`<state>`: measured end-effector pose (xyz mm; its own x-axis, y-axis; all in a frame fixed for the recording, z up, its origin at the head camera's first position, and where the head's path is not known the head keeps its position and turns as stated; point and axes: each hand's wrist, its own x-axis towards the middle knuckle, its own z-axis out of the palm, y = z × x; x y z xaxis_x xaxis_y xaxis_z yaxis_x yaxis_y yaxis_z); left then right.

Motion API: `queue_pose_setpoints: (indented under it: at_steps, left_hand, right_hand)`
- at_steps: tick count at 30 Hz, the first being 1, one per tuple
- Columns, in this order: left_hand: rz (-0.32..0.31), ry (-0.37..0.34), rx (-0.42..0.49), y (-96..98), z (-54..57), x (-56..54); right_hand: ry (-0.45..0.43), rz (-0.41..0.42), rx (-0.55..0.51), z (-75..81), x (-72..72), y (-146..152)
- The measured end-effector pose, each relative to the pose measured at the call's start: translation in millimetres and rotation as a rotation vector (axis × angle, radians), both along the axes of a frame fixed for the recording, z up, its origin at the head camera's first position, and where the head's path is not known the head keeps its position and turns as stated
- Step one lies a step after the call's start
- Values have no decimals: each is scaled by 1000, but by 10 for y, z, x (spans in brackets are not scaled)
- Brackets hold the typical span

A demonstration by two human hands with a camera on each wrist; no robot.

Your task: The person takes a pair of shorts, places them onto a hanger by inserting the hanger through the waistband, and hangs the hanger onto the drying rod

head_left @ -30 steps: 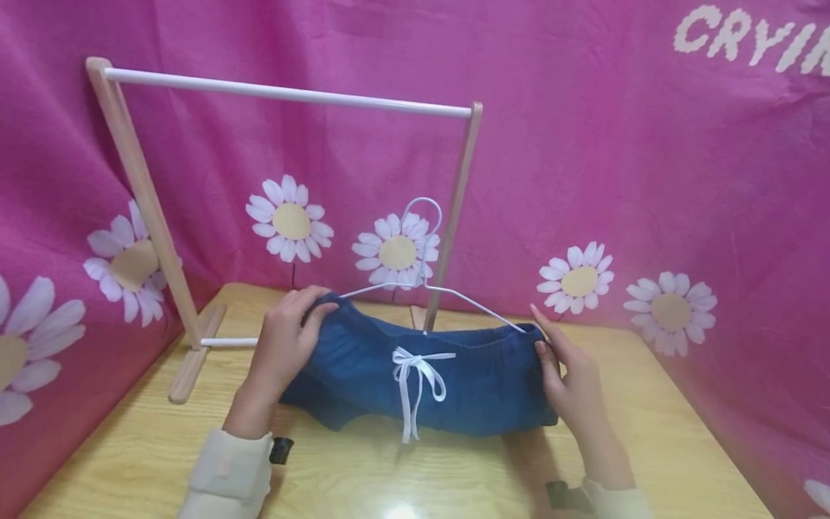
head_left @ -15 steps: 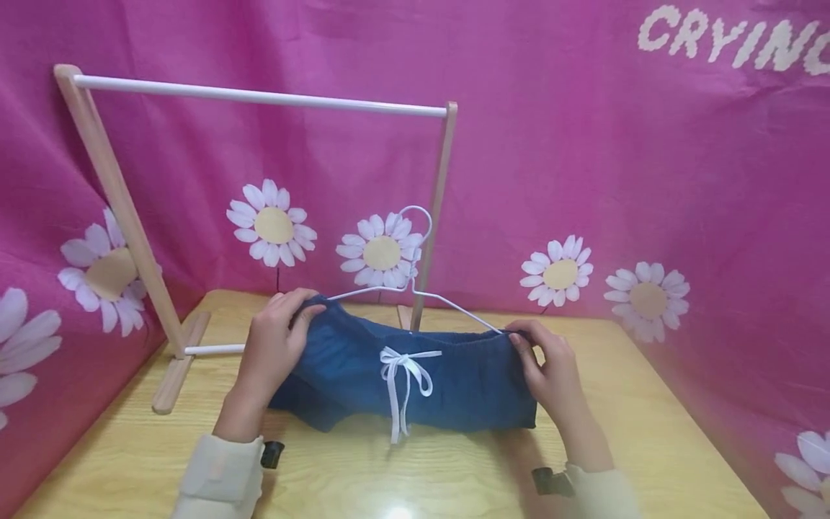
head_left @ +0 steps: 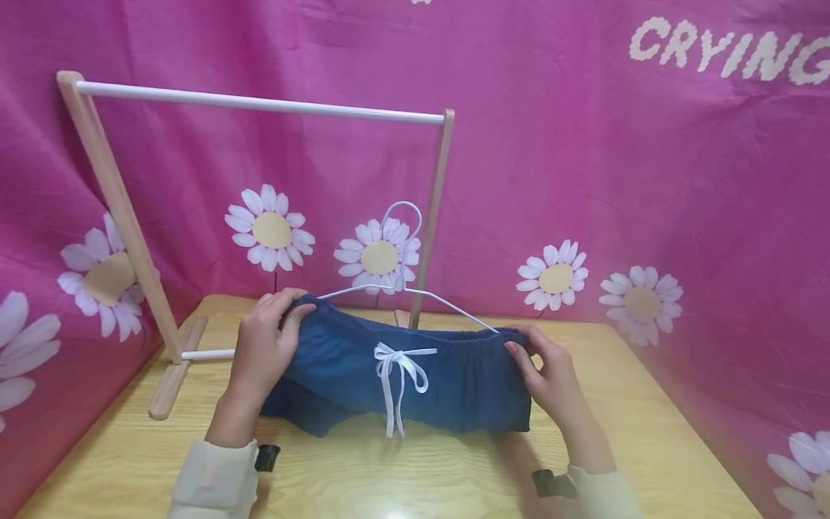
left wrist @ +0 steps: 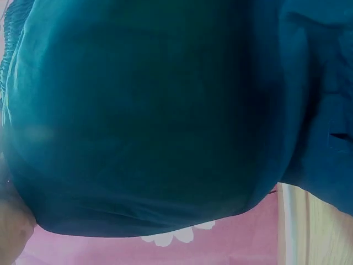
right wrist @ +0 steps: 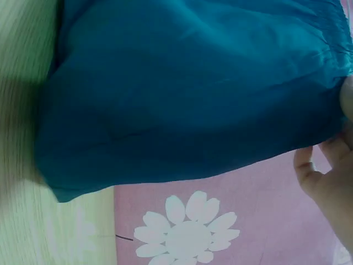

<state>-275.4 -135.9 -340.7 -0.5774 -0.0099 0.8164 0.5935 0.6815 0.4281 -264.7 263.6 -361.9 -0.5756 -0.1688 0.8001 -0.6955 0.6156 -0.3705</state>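
Dark blue shorts (head_left: pixel 447 382) with an elastic waistband and a white drawstring bow (head_left: pixel 398 357) hang between both hands in the head view. My left hand (head_left: pixel 266 349) pinches the waistband's left corner, thumb in front. At the right corner, my right hand (head_left: pixel 551 367) pinches the waistband between thumb and fingers. A white wire hanger (head_left: pixel 447 298) rises out of the waist, its hook upright; its lower part is hidden inside the shorts. Blue cloth (left wrist: pixel 138 121) fills most of the left wrist view. In the right wrist view, the fingers (right wrist: pixel 306 171) show at the waistband's edge.
Behind the left hand stands a clothes rack with a white top bar (head_left: pixel 259 101), wooden posts (head_left: pixel 119 209) and a foot (head_left: pixel 175 375) on the wooden table (head_left: pixel 616 404). A pink daisy-printed cloth (head_left: pixel 551 144) surrounds the table at the back and sides.
The shorts, hanger and both hands appear shifted left, as does the rack, so the head view has turned somewhat. My right fingers have changed their hold on the right waistband corner.
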Motion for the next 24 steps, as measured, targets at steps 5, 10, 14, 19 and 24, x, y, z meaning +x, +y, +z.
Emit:
queue_pose_setpoints:
  at_steps: [5, 10, 14, 19, 24]
  left_hand:
    - [-41, -13, 27, 61, 2, -31]
    - [-93, -104, 131, 137, -29, -105]
    - [-80, -182, 184, 119, -39, -109]
    - [-54, -230, 195, 80, -56, -90]
    - [-59, -250, 230, 54, -53, -68]
  right_hand:
    - [102, -141, 20, 13, 14, -23]
    - [214, -312, 29, 87, 73, -43]
    - [207, -290, 26, 118, 79, -62]
    - [175, -222, -27, 94, 42, -74]
    - [127, -210, -52, 60, 27, -114]
